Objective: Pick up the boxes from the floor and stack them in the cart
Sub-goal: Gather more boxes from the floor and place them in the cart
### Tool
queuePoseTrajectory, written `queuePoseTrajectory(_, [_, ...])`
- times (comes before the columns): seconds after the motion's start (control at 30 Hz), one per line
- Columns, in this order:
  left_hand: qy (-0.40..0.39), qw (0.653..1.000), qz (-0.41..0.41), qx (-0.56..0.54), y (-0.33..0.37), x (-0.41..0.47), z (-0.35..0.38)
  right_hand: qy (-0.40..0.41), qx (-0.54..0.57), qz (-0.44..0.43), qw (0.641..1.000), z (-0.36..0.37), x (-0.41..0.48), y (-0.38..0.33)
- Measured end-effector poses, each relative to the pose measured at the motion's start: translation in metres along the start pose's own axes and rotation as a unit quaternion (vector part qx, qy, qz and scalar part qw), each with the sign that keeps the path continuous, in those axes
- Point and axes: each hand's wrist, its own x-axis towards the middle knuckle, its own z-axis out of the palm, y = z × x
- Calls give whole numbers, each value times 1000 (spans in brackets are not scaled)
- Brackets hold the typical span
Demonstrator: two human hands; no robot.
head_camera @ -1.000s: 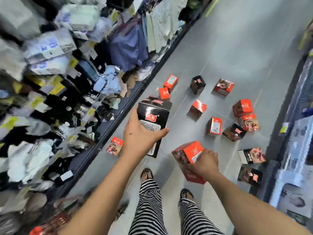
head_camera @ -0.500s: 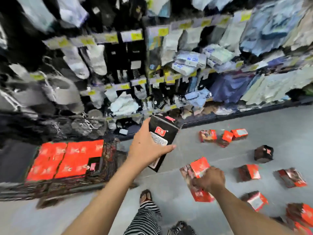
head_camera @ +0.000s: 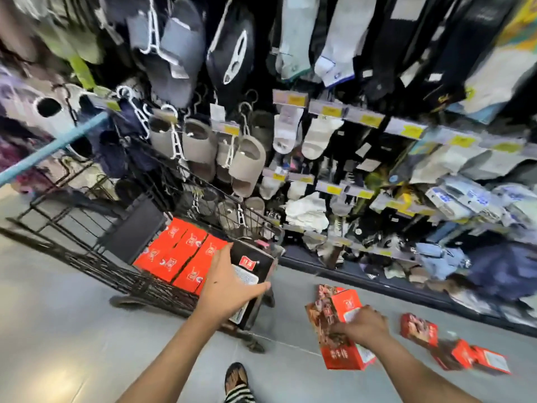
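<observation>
- Left hand (head_camera: 229, 289): the fingers are curled round a black box (head_camera: 255, 271), with the thumb laid across its printed face. The box is a rectangular carton with a small red label and a white text panel.
- The black box sits at the right end of the cart (head_camera: 87, 257), just beside the red boxes (head_camera: 180, 257) in it. Whether it is over the basket or in front of it cannot be told.
- Right hand (head_camera: 363, 327): the fingers grip a red carton (head_camera: 343, 353) from above. It is a tilted rectangular box with red panels and a brown photo print, held over the floor (head_camera: 58, 330), right of the cart and apart from it.
- The cart is a black wire-mesh basket on small wheels, with a light blue bar handle (head_camera: 52, 146) at the far left.
- The red boxes lie flat in the basket in close rows, label sides up and edges touching.
- Loose boxes (head_camera: 418, 333) of the same red print lie on the floor at the near right, blurred.
- The floor is smooth grey tile with thin joints.
- A shelf rack (head_camera: 363, 120) stands behind the cart, with yellow price tags on its rails. It carries grey foam slippers (head_camera: 247, 164) on white plastic hangers, plus packed socks.
- A sandalled foot (head_camera: 236, 376) and a striped trouser hem are at the near edge.
</observation>
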Motion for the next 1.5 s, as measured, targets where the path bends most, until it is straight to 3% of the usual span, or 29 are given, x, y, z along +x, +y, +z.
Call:
queuePoseTrajectory(0.4, [122, 983, -121, 57, -73, 68, -95, -21, -83, -154, 984, -73, 23, -182])
queuePoseTrajectory(0.67, [164, 972, -146, 84, -88, 97, -137, -50, -96, -233, 966, -84, 37, -283])
queuePoseTrajectory(0.83, [164, 958, -203, 123, -121, 127, -143, -61, -186, -269, 943, -79, 60, -336])
queuePoseTrajectory(0.93, [207, 942, -220, 149, -112, 132, -148, -54, -221, -292, 929, -76, 79, -362])
queuePoseTrajectory(1.1, [212, 928, -283, 119, -117, 149, -150, -75, -264, -324, 905, -69, 112, -397])
queuePoseTrajectory(1.3, [226, 916, -327, 57, -147, 172, -157, 3, -340, -344, 875, -53, 129, -436])
queuePoseTrajectory(1.43, [244, 885, -361, -161, -183, 192, -156, -33, -296, -316, 901, -34, 149, -459])
queuePoseTrajectory(1.5, [228, 878, -359, -220, -211, 200, -150, -68, -269, -323, 905, -27, 160, -467])
